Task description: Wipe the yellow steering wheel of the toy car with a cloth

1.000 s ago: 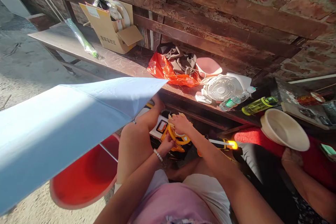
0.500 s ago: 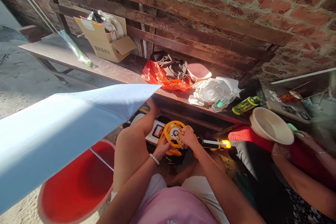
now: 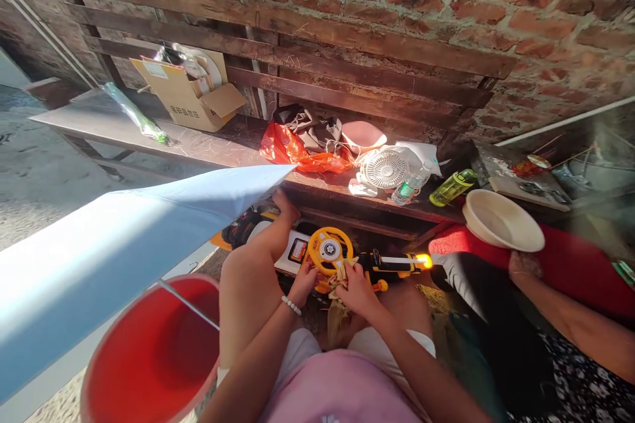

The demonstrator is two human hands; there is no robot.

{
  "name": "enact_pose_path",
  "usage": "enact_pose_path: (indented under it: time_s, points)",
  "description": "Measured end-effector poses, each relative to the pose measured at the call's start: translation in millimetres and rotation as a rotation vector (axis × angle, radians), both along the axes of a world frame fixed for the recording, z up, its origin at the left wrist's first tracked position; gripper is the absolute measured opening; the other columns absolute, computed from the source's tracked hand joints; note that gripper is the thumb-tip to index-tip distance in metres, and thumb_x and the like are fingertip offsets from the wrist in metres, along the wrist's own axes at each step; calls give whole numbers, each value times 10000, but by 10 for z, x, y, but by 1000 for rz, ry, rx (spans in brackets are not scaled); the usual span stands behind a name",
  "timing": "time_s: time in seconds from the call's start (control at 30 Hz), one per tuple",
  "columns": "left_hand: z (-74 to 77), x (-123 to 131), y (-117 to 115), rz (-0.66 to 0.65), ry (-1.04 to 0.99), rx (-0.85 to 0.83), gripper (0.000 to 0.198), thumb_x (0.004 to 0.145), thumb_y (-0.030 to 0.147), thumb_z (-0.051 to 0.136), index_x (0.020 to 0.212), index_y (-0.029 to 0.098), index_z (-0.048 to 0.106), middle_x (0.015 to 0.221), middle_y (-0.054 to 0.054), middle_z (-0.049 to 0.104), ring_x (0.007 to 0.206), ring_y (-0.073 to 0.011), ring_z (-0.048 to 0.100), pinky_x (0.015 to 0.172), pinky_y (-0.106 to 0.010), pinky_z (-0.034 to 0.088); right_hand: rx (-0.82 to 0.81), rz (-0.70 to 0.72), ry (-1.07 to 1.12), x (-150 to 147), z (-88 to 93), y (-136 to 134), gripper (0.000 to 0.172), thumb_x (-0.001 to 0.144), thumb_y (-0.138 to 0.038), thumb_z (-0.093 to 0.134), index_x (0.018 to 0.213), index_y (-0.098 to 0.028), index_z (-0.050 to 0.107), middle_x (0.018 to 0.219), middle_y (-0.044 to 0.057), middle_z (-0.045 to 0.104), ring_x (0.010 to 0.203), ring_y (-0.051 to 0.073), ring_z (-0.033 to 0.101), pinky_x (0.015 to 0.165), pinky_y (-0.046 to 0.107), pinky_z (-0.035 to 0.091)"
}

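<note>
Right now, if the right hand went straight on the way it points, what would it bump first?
Probably the yellow wheel, just ahead of the right hand, which holds pale husk-like strips; depth is unclear.

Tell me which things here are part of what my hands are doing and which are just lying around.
In use: left hand, right hand, yellow wheel tool, husk.
Lying about: fan, cardboard box, orange bag, green bottle.

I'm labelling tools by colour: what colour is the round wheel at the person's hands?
Yellow. The wheel shows best in the head view, lit by sun.
</note>
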State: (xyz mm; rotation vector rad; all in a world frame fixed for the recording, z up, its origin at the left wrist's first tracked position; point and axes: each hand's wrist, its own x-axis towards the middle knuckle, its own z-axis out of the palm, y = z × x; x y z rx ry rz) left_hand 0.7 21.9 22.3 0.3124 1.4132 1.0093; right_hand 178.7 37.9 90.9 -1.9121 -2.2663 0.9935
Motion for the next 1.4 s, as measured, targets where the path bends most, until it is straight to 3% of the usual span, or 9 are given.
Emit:
enact_pose_path:
  time_s: [0.2, 0.37, 0.5, 0.73, 0.87, 1.0, 1.17, 1.3, 1.4]
  points:
    - [36, -27, 19, 15, -42, -31, 187, 881, 294, 809, 957, 202, 665, 835, -26, 743, 736, -157, 711, 731, -265, 522, -54, -134, -134, -105, 56, 469, 707, 935, -318, 612, 1601, -134, 463, 1512, 201, 572, 1250, 284, 691, 1046, 322, 523]
    - [10, -38, 13, 46, -74, -40, 148, 976, 308, 702, 904, 197, 637, 804, -25, 718, 698, -143, 689, 739, -269, 519, -115, 35, -178, -188, 2, -51, 790, 916, -305, 639, 1644, -107, 404, 1579, 240, 517, 1280, 315, 685, 1042, 352, 529]
    - [-15, -25, 25, 88, -158, -50, 207, 1043, 349, 588, 946, 191, 680, 752, -31, 713, 689, -162, 690, 718, -275, 547, -125, 296, -151, -269, 198, -328, 673, 891, -307, 638, 1547, -201, 537, 1485, 157, 596, 1239, 296, 697, 1030, 359, 530]
    - [2, -25, 67, 250, -306, -88, 383, 1087, 413, 447, 1212, 156, 701, 949, -83, 810, 882, -218, 780, 771, -297, 603, 45, 291, -209, -828, 411, 297, 833, 904, -329, 663, 1668, -123, 402, 1789, 246, 254, 1305, 357, 668, 1093, 425, 524]
    - [4, -66, 48, 249, -319, -78, 465, 1031, 530, 535, 1244, 154, 707, 972, -95, 820, 920, -249, 787, 762, -317, 602, -55, 398, -310, -1008, 317, 422, 817, 859, -265, 725, 1632, -165, 481, 1770, 220, 341, 1228, 365, 713, 1043, 455, 565]
    - [-44, -100, 43, 165, -311, -71, 515, 959, 661, 600, 1061, 174, 729, 817, -71, 769, 821, -246, 755, 701, -309, 569, -9, 392, -267, -858, 213, 220, 843, 824, -247, 744, 1627, -169, 498, 1738, 219, 408, 1152, 372, 738, 1012, 491, 594]
    - [-116, -92, 47, 54, -141, -45, 422, 1013, 598, 540, 921, 202, 657, 789, -65, 715, 707, -194, 685, 717, -312, 558, 49, 387, -327, -394, 80, -123, 896, 836, -256, 732, 1668, -195, 404, 1789, 237, 287, 1253, 377, 680, 999, 512, 598]
    - [-139, -47, 16, 53, 29, 1, 397, 906, 492, 729, 1146, 186, 652, 1098, -142, 748, 1021, -270, 745, 937, -400, 580, 37, 280, -294, -77, 48, -214, 817, 895, -262, 682, 1661, -182, 410, 1749, 238, 319, 1268, 341, 670, 1056, 453, 552]
    - [-155, -24, -36, 12, 371, 222, 642, 841, 391, 775, 1424, 200, 582, 1494, -199, 617, 1444, -349, 568, 1209, -495, 461, 49, 165, -234, 41, 103, -111, 775, 921, -271, 632, 1660, -192, 415, 1602, 202, 473, 1221, 313, 679, 1046, 399, 537]
